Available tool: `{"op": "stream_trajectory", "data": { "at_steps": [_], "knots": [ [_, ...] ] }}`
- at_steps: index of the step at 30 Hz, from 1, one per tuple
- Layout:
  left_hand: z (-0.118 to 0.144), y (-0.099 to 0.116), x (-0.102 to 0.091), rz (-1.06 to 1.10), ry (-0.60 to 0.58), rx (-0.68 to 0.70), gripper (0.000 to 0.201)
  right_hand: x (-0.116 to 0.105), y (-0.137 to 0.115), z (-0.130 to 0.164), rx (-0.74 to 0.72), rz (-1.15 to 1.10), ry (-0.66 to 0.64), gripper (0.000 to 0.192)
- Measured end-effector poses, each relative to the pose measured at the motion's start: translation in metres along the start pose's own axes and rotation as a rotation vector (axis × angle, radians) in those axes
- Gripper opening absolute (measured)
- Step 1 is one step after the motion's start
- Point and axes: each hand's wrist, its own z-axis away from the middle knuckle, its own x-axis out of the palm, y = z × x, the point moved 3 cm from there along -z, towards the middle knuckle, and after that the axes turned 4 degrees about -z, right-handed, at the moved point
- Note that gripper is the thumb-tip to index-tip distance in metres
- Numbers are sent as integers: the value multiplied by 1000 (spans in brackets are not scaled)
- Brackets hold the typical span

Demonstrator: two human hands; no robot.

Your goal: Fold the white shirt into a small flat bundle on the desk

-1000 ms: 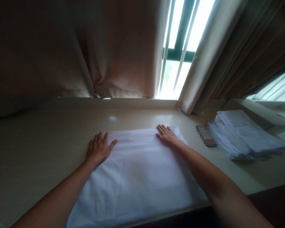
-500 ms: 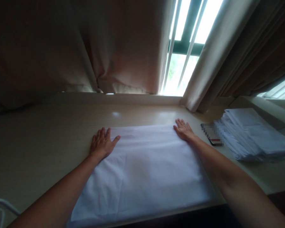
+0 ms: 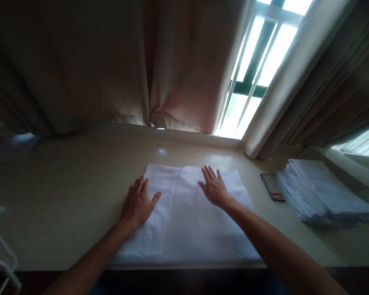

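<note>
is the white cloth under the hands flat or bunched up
Flat: the white cloth lies mostly smooth on the table, with a few light creases.

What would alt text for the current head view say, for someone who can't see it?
A person's left hand and right hand lie palm-down on a white cloth, near its left and far edges. It lies on a pale tabletop by a window, with stacked white cloths to the right.

- A white cloth (image 3: 190, 233) is spread flat, roughly rectangular, lightly creased toward its left.
- It is laid on the tabletop (image 3: 67, 196), along the front edge.
</note>
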Motion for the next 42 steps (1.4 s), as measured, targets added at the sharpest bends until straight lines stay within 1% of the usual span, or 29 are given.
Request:
{"op": "stream_trajectory", "data": {
  "at_steps": [2,4,6,7,9,11,13,15,18,21,27,34,42],
  "knots": [
    [61,1,-11,-5,35,14,77,13,-58,11,-108,-97,-69,65],
    [115,-1,-15,6,74,10,75,27,-114,25,-230,-189,-163,63],
    [153,-5,-12,4,83,-25,74,41,-163,41,-343,-253,-260,62],
    [165,-8,-9,5,84,-47,72,46,-184,49,-396,-274,-295,62],
    [176,-12,-5,14,74,-63,67,53,-217,63,-482,-298,-340,62],
    [177,-13,-3,30,57,-49,66,57,-235,69,-510,-292,-359,60],
    [174,-12,-4,39,47,-54,67,61,-241,64,-492,-271,-366,58],
    [172,-10,-7,44,59,-81,66,66,-241,50,-482,-255,-377,58],
    [173,-7,-11,63,98,-115,70,80,-237,19,-469,-218,-403,61],
    [174,-7,-12,89,111,-134,76,96,-233,-14,-413,-170,-396,64],
    [174,-9,-12,85,97,-130,80,119,-226,-66,-339,-135,-369,72],
    [177,-9,-9,66,66,-115,86,140,-218,-111,-284,-128,-347,77],
    [178,-11,-7,33,50,-88,86,154,-205,-153,-236,-124,-327,82]
  ]
}}
